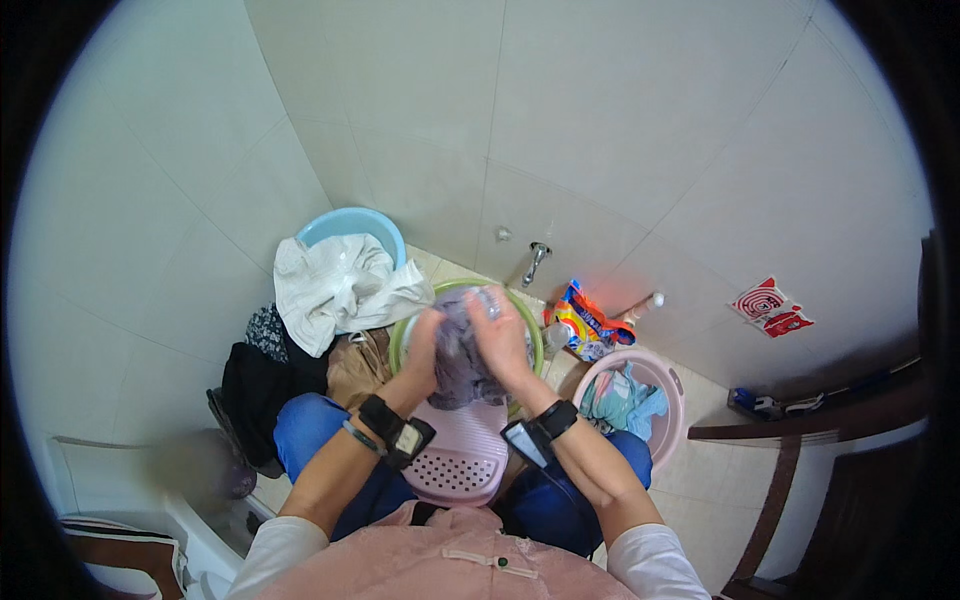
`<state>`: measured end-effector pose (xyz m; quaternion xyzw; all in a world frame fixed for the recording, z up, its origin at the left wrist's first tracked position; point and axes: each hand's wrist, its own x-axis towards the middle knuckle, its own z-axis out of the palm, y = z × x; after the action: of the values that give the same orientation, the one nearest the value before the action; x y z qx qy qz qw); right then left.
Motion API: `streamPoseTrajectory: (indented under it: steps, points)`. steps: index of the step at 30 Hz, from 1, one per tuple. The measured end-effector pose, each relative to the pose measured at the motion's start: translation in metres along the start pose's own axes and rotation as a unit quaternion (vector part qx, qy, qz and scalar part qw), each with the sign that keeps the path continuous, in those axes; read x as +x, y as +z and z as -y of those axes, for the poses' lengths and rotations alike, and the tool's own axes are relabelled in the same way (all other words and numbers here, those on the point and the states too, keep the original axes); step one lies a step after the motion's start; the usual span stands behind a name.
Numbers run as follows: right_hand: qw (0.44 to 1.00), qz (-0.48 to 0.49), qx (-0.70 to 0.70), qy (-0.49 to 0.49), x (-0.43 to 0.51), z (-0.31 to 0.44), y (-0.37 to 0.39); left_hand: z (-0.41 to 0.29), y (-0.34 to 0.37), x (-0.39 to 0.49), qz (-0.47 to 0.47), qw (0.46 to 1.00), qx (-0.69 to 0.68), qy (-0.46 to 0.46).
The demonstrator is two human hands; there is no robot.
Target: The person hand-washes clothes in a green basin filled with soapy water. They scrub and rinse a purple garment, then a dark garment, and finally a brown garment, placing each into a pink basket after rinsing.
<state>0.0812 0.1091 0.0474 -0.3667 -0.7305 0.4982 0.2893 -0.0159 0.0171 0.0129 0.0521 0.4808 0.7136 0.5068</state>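
A wet, grey-purple cloth (463, 360) is bunched between my two hands over a green-rimmed basin (534, 322). My left hand (424, 349) presses on its left side, and my right hand (496, 330) grips its upper right, with some fingers hidden by the cloth. Beneath the cloth, a pink plastic washboard (457, 435) with a ridged face and a holed lower end slopes from the basin down between my knees. Both wrists wear black straps with small devices.
White cloth (337, 277) drapes over a blue basin (358, 214), beside dark clothes (259, 390) and tan cloth (358, 369). At right are an orange detergent bag (589, 322), a pink basin (676, 420) holding clothes, and a pipe (643, 307). A metal tap (535, 264) juts from the wall.
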Motion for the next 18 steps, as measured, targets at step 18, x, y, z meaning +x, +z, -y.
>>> streamPoseTrajectory:
  steps: [18]
  points:
    - [0.997,-0.034,-0.031,0.069,-0.013,-0.033,0.015,0.007,-0.011,0.002,-0.043,0.992,0.105,-0.047]
